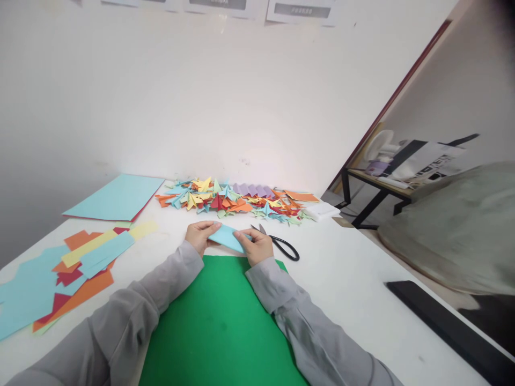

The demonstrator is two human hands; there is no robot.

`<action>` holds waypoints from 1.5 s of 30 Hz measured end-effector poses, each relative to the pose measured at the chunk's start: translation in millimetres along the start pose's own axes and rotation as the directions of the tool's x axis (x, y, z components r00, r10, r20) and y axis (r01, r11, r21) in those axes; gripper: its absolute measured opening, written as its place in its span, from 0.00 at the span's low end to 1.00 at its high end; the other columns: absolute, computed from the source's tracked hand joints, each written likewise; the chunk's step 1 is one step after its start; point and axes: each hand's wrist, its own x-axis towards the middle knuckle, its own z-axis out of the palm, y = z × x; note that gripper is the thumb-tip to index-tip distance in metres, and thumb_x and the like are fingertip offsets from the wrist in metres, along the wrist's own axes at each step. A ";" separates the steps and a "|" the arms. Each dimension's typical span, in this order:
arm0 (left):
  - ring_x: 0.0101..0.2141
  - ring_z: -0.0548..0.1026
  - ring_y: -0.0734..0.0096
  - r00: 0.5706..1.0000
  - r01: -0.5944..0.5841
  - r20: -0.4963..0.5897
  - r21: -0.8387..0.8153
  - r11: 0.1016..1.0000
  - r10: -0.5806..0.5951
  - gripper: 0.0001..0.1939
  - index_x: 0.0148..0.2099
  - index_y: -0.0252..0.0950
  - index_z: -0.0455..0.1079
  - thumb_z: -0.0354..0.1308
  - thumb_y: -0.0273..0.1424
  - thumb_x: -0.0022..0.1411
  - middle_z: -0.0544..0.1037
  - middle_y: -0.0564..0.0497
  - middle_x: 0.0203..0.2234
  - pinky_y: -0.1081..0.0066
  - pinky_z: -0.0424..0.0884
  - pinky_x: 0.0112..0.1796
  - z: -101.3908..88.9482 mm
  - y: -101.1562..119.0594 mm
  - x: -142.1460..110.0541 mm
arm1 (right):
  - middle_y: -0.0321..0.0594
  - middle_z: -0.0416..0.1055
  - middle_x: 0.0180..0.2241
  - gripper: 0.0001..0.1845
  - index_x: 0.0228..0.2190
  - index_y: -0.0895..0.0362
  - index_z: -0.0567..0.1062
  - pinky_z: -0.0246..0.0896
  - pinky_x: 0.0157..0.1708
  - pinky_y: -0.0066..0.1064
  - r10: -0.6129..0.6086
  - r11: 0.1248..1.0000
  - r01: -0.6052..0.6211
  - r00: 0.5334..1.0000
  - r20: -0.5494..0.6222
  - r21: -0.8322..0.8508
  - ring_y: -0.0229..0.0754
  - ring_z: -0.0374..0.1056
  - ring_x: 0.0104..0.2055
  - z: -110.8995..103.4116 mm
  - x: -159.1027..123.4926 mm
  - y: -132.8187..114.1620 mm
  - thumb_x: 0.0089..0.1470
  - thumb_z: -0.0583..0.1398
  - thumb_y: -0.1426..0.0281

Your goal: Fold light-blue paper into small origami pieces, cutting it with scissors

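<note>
A light blue piece of paper (227,238) is held between my two hands, just above the far edge of a green mat (221,316). My left hand (200,236) pinches its left end, thumb on top. At the other end my right hand (257,246) grips the paper with thumb and fingers. The fingers beneath the sheet are partly hidden. Black-handled scissors (287,247) lie on the table right beside my right hand, their blades partly behind it.
Folded paper shapes (217,201) in many colours pile along the wall. Blue sheets (116,198) are stacked at back left, with loose paper scraps (72,273) nearer. A white packet (322,212) sits at back right. A long black bar (442,327) lies along the right edge.
</note>
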 end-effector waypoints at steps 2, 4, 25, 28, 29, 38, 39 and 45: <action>0.19 0.68 0.73 1.000 0.010 0.002 0.000 1.000 -0.010 0.15 0.26 0.29 0.71 0.65 0.32 0.32 0.70 0.50 0.17 0.68 0.70 0.20 -0.2 0.4 0.3 | 0.33 0.63 0.13 0.16 0.20 0.61 0.75 0.46 0.16 0.25 -0.003 1.000 0.003 1.000 0.001 0.004 0.31 0.51 0.16 0.0 0.1 -0.1 0.36 0.59 0.59; 0.19 0.68 0.73 1.000 0.019 0.000 -0.001 1.000 -0.019 0.15 0.26 0.29 0.71 0.65 0.32 0.33 0.70 0.50 0.17 0.68 0.69 0.19 0.0 0.9 0.3 | 0.34 0.63 0.14 0.16 0.20 0.61 0.75 0.47 0.16 0.25 -0.006 1.000 0.006 1.000 -0.002 0.008 0.32 0.52 0.17 0.0 0.2 0.0 0.36 0.59 0.59; 0.20 0.70 0.69 0.992 0.020 0.120 0.167 0.986 -0.040 0.15 0.23 0.27 0.71 0.65 0.33 0.30 0.73 0.47 0.16 0.68 0.69 0.20 0.9 -1.0 -3.6 | 0.34 0.65 0.14 0.16 0.20 0.60 0.75 0.48 0.17 0.25 -0.013 1.000 0.013 1.000 0.028 0.010 0.31 0.53 0.16 0.8 0.3 2.7 0.35 0.59 0.58; 0.20 0.70 0.68 0.994 0.029 0.099 0.168 0.985 -0.047 0.15 0.22 0.28 0.71 0.65 0.33 0.29 0.72 0.48 0.15 0.68 0.69 0.19 0.0 -3.2 -1.5 | 0.34 0.65 0.15 0.16 0.19 0.59 0.74 0.50 0.18 0.25 -0.009 1.000 0.008 0.999 0.038 0.023 0.32 0.54 0.17 0.8 0.5 2.8 0.35 0.60 0.58; 0.20 0.70 0.68 0.995 0.031 0.093 0.168 0.985 -0.047 0.15 0.22 0.28 0.71 0.65 0.33 0.29 0.72 0.48 0.15 0.68 0.69 0.19 -0.5 -4.0 -0.6 | 0.34 0.65 0.15 0.15 0.19 0.59 0.74 0.50 0.18 0.25 -0.003 1.000 0.001 0.999 0.042 0.031 0.32 0.55 0.17 0.9 0.6 3.0 0.35 0.60 0.58; 0.17 0.69 0.70 0.996 0.016 0.083 0.177 0.984 -0.031 0.14 0.22 0.27 0.71 0.65 0.32 0.30 0.72 0.49 0.14 0.70 0.67 0.16 -2.3 -6.8 2.3 | 0.35 0.67 0.17 0.15 0.20 0.60 0.74 0.52 0.19 0.26 0.100 0.988 -0.109 0.991 0.085 0.106 0.34 0.57 0.19 -0.1 0.4 0.1 0.32 0.61 0.59; 0.17 0.69 0.70 0.996 0.015 0.089 0.180 0.984 -0.032 0.14 0.22 0.27 0.71 0.65 0.32 0.30 0.72 0.49 0.14 0.70 0.67 0.15 -2.4 -6.6 2.0 | 0.35 0.67 0.17 0.15 0.20 0.60 0.74 0.52 0.20 0.26 0.102 0.988 -0.112 0.991 0.090 0.111 0.34 0.58 0.19 -0.3 0.3 -0.6 0.32 0.62 0.60; 0.18 0.71 0.67 0.979 0.025 0.188 0.291 0.956 -0.082 0.12 0.22 0.29 0.72 0.64 0.32 0.33 0.73 0.49 0.14 0.67 0.70 0.20 -2.5 -3.6 -3.6 | 0.36 0.68 0.18 0.11 0.18 0.60 0.73 0.54 0.23 0.27 0.054 0.979 -0.082 0.987 0.150 0.187 0.35 0.59 0.21 0.9 1.7 1.6 0.31 0.63 0.64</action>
